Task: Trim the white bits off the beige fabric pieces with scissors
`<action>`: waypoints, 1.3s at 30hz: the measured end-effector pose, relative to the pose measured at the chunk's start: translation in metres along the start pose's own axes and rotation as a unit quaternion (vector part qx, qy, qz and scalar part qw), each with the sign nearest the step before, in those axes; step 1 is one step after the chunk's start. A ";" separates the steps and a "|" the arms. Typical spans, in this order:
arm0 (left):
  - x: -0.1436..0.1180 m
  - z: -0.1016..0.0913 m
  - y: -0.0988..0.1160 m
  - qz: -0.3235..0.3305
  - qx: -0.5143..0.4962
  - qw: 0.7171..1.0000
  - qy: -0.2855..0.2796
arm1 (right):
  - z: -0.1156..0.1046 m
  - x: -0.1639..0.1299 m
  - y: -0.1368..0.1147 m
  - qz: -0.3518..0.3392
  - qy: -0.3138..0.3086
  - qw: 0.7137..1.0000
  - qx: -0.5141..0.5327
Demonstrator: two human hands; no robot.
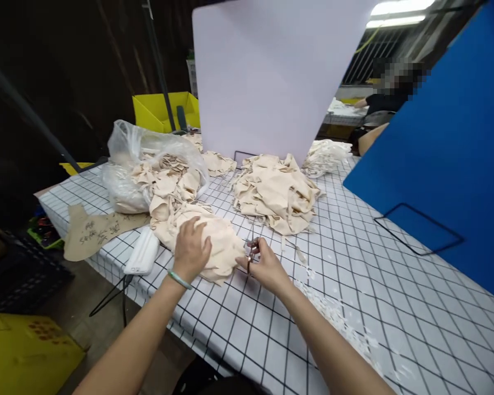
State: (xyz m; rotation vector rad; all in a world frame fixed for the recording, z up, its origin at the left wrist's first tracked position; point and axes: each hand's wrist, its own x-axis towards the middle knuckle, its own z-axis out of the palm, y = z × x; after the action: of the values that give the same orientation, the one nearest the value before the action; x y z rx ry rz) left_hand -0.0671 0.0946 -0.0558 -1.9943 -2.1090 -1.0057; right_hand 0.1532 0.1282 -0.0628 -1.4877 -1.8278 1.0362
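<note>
My left hand [192, 249], with a green bangle at its wrist, rests with fingers apart on a stack of beige fabric pieces [222, 244]. At the right edge of that stack, my right hand [265, 267] is closed around a small pair of scissors [251, 253]; the fingers hide part of them. Just beyond my right hand lies a larger heap of cut beige fabric [275, 192]. Behind my left hand, a clear plastic bag [125, 145] gapes around more beige pieces, some spilling out toward the stack.
A white power bank [142, 252] with a black cable and a brown paper pattern [99, 230] with handwriting lie at the left edge. White scraps [341, 315] litter the checked tablecloth [399, 274]. A white panel [271, 77] and blue panel [448, 164] stand up. Another person [389, 101] sits behind.
</note>
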 end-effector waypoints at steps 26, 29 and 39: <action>-0.068 -0.023 0.012 0.144 0.025 0.958 -0.245 | 0.029 -0.054 0.012 -0.002 -0.087 0.972 0.216; -0.098 -0.031 0.014 0.130 0.022 0.957 -0.260 | 0.028 -0.053 0.011 0.018 -0.072 0.968 0.239; -0.106 -0.038 0.022 -0.088 -0.042 0.964 -0.247 | 0.036 -0.055 0.001 0.037 -0.112 0.958 0.261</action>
State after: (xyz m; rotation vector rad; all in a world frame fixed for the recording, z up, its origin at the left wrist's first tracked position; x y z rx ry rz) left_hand -0.0444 -0.0171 -0.0671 -2.3267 -2.5660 -0.6732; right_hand 0.1371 0.0666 -0.0810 -1.1558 -1.4781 1.6307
